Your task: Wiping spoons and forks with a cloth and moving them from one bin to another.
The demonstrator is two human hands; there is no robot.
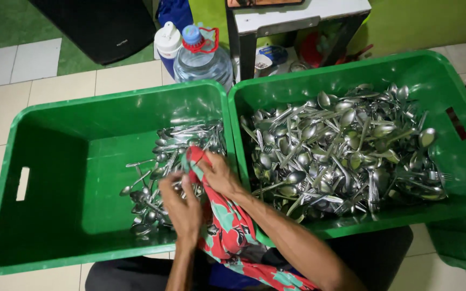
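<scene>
Two green plastic crates stand side by side on the floor. The left crate (55, 161) holds a small pile of metal spoons and forks (160, 167) along its right side. The right crate (432, 75) is heaped with much more cutlery (341, 145). Both hands are inside the left crate's right edge. My right hand (219, 175) grips a red patterned cloth (227, 226) that runs back toward my lap. My left hand (182, 207) is closed around a piece of cutlery against the cloth; the piece itself is mostly hidden.
Behind the crates stand a large clear water bottle (203, 59) with a blue cap and a white bottle (167, 43). A white-topped stand (297, 21) with clutter beneath is behind the right crate. Another green crate corner (462, 242) shows at bottom right. The floor is pale tile.
</scene>
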